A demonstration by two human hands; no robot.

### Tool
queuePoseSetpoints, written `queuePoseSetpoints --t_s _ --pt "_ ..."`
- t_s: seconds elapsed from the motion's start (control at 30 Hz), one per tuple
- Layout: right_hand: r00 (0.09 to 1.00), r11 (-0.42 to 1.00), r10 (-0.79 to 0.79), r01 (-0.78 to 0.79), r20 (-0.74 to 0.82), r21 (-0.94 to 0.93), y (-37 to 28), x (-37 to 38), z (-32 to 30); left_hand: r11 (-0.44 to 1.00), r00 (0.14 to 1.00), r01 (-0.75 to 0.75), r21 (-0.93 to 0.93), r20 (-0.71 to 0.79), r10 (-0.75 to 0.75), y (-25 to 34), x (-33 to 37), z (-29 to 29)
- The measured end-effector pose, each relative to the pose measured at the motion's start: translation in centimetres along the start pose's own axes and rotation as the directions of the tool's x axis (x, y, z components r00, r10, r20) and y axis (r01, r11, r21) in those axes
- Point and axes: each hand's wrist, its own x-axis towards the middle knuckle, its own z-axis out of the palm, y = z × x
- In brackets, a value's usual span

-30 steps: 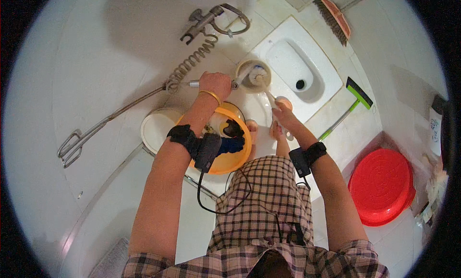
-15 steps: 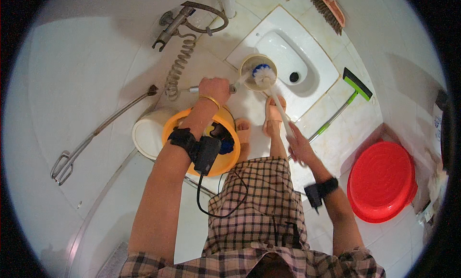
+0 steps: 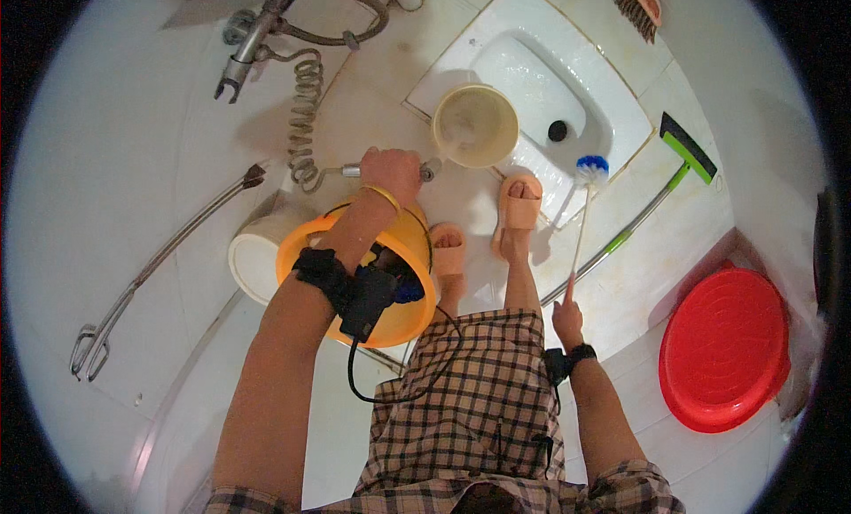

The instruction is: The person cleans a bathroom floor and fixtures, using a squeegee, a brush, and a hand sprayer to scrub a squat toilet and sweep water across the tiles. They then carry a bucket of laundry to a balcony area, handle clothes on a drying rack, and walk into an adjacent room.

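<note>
Near: the checked garment (image 3: 452,399) is filling the lower middle; the upper arms are being cut off by the lower edge. A black wrist unit (image 3: 368,306) on the left forearm is hiding part of the orange bucket (image 3: 397,326), so the dark contents (image 3: 408,289) are showing only in pieces and their kind is not being made out.

Right grip (image 3: 567,321) is clamping on the end of the thin handle of the toilet brush (image 3: 584,214); the lower end of that handle is disappearing inside the fingers. The brush is extending away from the grip, its blue-and-white head (image 3: 592,168) lying over the near right corner of the squat toilet (image 3: 612,97); cannot tell whether it is touching.

Left grip (image 3: 391,175) is wrapping around the metal spray handle (image 3: 352,171), covering its middle. Its nozzle (image 3: 430,169) is protruding on the right, just beside the cream bucket (image 3: 503,128); a pale streak is showing between them, and cloudy liquid is lying inside. The coiled hose (image 3: 302,115) is hanging to the left.

Right side: the red basin (image 3: 727,350) is leaning by the wall; the green squeegee (image 3: 620,239) is lying beyond the brush, its lower end passing out of sight behind the right leg.

Far: the bristle broom (image 3: 640,7) is being cropped by the top edge.
</note>
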Motion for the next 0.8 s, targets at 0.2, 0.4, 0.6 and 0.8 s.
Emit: queuePoseSetpoints --t_s 0.2,0.4,0.6,0.8 --pt "0.744 0.804 -0.592 0.571 -0.309 -0.166 -17.6 4.4 -8.9 0.999 0.996 0.026 -0.019 -0.083 -0.028 -1.0 0.2 1.5" --pt "0.47 0.611 -0.79 0.654 -0.394 -0.445 -24.2 14.9 -7.7 0.995 0.982 -0.067 -0.068 -0.183 0.053 -1.1 0.6 0.9" --pt "0.694 0.654 -0.548 0.704 -0.467 0.278 -27.1 15.4 -11.2 0.984 0.977 -0.052 -0.173 -0.215 0.014 -1.5 -0.2 0.4" --pt "0.971 0.145 -0.218 0.132 -0.099 0.981 -26.1 17.5 -12.7 0.955 0.971 -0.027 -0.296 -0.235 -0.046 -0.1 0.6 -1.6"
